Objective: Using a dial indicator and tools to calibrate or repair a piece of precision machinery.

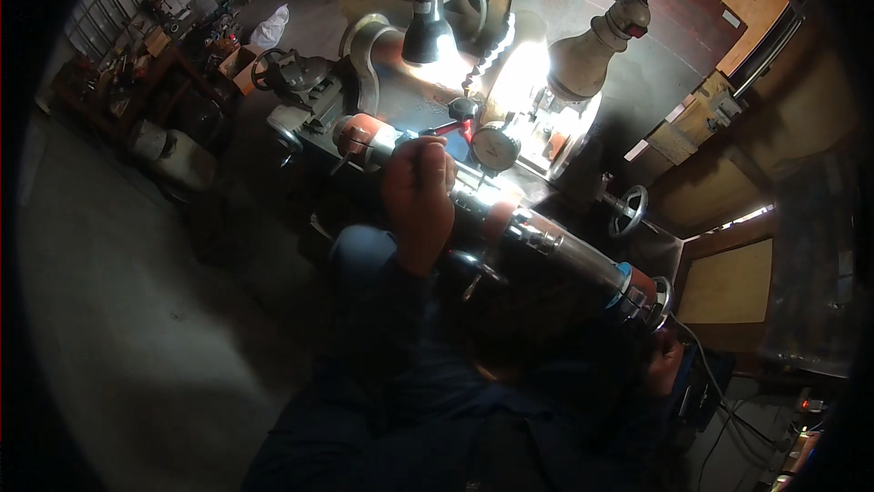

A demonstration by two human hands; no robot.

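Reference: dial gauge (pixel 496 145). Metal cylinder (pixel 585 258) lies below and right of gauge. Left hand (pixel 419 205) just left of gauge: fingers curled, grip cannot be told. Right hand (pixel 665 365) well below and right of gauge, dim; finger state unclear.

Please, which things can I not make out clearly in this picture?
All in the head view:
- Dial gauge: reading too small and blurred.
- Left hand: hides whatever it may grip.
- Right hand: grip lost in shadow.
- Beige lamp: glare washes out details beneath.
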